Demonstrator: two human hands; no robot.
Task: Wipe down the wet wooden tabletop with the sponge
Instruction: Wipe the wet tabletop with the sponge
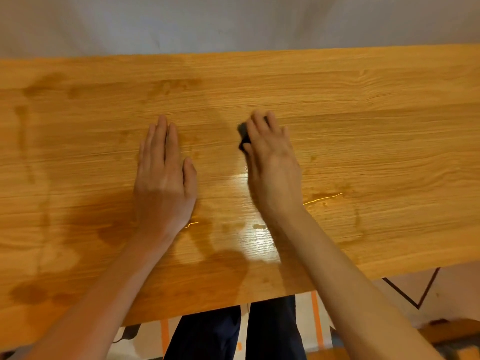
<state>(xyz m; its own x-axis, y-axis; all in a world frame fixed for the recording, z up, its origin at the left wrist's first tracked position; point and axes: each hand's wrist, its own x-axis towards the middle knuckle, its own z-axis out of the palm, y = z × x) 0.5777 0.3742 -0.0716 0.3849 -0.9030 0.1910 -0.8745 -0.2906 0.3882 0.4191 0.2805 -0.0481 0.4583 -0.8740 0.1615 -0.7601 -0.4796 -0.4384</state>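
Observation:
The wooden tabletop (363, 131) fills most of the view, with dark damp patches at the left and shiny water streaks near the middle and front. My right hand (272, 162) presses down on a dark sponge (243, 135) at the table's centre; only the sponge's left edge shows beside my fingers. My left hand (163, 178) lies flat on the wood to the left of it, fingers together and palm down, holding nothing.
A pale wall (233, 22) runs behind the table's far edge. Below the near edge I see my legs in dark trousers (233, 333), a floor with orange tape lines (315, 320), and a dark metal table brace (426, 289) at the right.

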